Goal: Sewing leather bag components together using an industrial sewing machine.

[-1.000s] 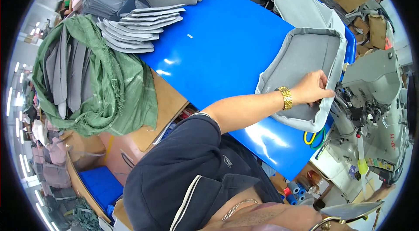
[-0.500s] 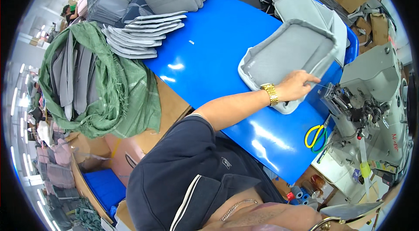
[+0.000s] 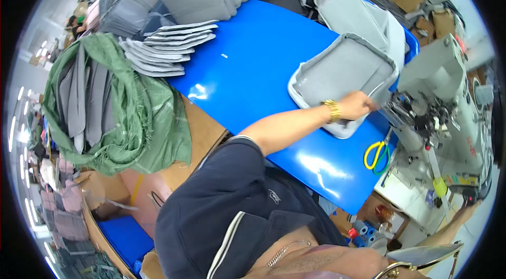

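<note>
The grey fabric piece [image 3: 343,71] lies beneath and beyond the left hand [image 3: 357,105], whose fingers bunch at its edge, pinching or not I cannot tell, with scissors [image 3: 383,145] on the grip's near side and a sewing machine [image 3: 457,126] to its right.

Left hand [image 3: 354,105] blurred; fingertip contact with the shallow grey fabric tray-shaped piece [image 3: 342,71] unconfirmed. Right hand [image 3: 468,210] too small and indistinct to assess. Red marking [image 3: 470,146] on the pale-grey metal sewing machine [image 3: 432,71] illegible. Green woven sack [image 3: 158,131] conceals lower ends of the flat dark-grey panels [image 3: 77,105].
</note>
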